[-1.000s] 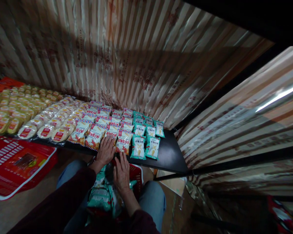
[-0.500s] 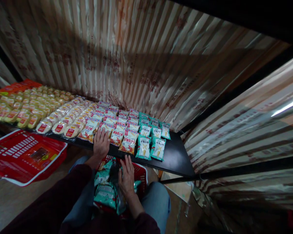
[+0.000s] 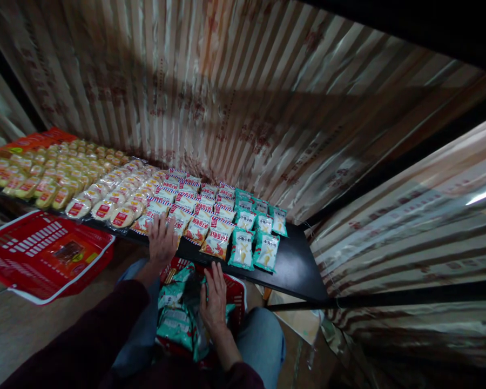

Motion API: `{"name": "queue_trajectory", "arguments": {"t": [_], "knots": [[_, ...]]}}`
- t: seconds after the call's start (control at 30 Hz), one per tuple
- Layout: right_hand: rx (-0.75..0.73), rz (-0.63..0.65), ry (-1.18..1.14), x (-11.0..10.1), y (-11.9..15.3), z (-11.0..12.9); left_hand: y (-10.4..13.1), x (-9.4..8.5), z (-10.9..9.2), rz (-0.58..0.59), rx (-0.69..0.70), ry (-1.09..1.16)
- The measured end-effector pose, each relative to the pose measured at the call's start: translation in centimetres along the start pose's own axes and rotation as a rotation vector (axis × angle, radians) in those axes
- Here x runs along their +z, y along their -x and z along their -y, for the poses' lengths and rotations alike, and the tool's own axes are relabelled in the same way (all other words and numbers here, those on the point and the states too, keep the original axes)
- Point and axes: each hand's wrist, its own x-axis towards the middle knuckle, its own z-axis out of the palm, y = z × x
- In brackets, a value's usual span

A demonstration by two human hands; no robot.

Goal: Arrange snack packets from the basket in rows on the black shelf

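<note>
My left hand (image 3: 162, 240) is open, its fingers spread against the front of the white and orange snack bags (image 3: 216, 236) on the black shelf (image 3: 297, 262). Fingers apart and holding nothing, my right hand (image 3: 214, 300) hangs above a red basket (image 3: 238, 292) between my knees. Green snack bags (image 3: 177, 324) lie in that basket. More green bags (image 3: 242, 248) stand in rows at the right of the shelf, beside the white and orange ones.
Round wrapped cakes (image 3: 79, 206) and yellow wrapped cakes (image 3: 46, 194) fill the shelf's left part. A second red basket (image 3: 36, 265) sits at lower left. Striped sheeting (image 3: 243, 108) hangs behind the shelf and at the right.
My left hand has shifted slightly left along the front of the white and orange bags. The view has turned a little; my right hand stays over the basket.
</note>
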Motion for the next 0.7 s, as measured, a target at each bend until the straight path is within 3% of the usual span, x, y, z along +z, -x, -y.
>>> {"name": "queue_trajectory", "arguments": {"t": [0.13,0.23,0.7], "knots": [[-0.007,-0.009,-0.008,0.2,0.1,-0.2,-0.9,-0.9,2.6,-0.094,-0.154,-0.049],[-0.022,-0.036,-0.002,0.2,-0.2,-0.5,-1.5,-0.5,3.7,-0.055,-0.19,-0.037],[0.046,-0.079,0.053,-0.8,-1.5,-2.5,-1.5,0.9,4.1,0.007,-0.158,0.006]]}}
